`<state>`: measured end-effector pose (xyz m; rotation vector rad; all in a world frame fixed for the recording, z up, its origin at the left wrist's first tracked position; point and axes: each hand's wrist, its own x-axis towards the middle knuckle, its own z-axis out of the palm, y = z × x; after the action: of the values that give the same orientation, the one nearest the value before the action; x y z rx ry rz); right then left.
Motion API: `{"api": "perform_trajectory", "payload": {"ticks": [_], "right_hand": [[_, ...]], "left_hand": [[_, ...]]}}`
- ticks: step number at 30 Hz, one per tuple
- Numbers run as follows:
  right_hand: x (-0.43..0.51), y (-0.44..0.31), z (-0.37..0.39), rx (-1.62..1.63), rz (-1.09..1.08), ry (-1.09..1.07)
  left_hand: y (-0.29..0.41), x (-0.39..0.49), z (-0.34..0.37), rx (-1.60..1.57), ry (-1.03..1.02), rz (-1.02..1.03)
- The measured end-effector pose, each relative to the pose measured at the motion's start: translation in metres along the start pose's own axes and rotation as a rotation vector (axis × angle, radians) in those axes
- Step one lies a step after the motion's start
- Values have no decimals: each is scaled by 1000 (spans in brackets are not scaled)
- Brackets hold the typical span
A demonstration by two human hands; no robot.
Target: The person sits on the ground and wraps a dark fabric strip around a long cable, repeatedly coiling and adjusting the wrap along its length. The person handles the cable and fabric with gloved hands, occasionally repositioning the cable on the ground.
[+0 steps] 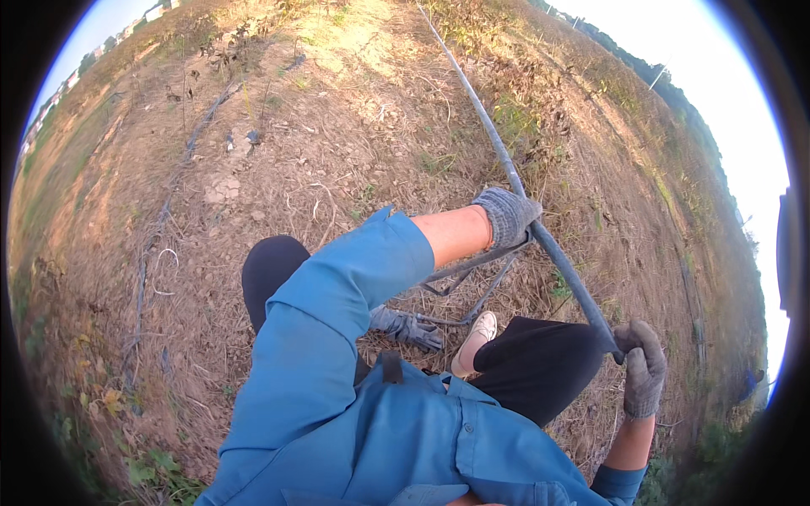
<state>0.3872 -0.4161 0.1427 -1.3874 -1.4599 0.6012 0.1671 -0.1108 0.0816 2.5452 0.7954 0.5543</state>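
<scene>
A long dark grey flexible hose or flattened drip tube [487, 120] runs from the top of the view down to my right side. My left hand [509, 215], in a grey knitted glove, grips it in front of me, above my knees. At the tube's near end, my gloved right hand [642, 367] pinches it with thumb and fingers beside my right knee. More tube [468, 265] hangs in loops under my left hand and reaches the soil. A loose grey glove [408, 327] lies on the ground by my light shoe [479, 338].
Dry soil [304, 158] with straw and withered stalks surrounds me. Another dark line of tube [190, 145] lies along the ground at left. Dry weeds [525, 120] stand beside the stretched tube. Green leaves [158, 471] grow at the lower left.
</scene>
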Motion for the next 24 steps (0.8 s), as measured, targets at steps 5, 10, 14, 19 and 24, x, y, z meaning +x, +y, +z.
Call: {"api": "perform_trajectory", "payload": {"ticks": [5, 10, 14, 19, 24], "right_hand": [[157, 75, 21, -75, -7, -125], [305, 83, 194, -907, -401, -318], [365, 33, 345, -928, -379, -395], [379, -13, 467, -1048, -648, -521], [407, -37, 500, -1037, -791, -653]], "left_hand": [[-97, -91, -47, 180, 222, -3], [-146, -175, -94, -460, 383, -198], [-155, -217, -102, -1045, 505, -367], [-149, -277, -122, -1150, 701, -306], [-130, -305, -140, -982, 820, -340]]}}
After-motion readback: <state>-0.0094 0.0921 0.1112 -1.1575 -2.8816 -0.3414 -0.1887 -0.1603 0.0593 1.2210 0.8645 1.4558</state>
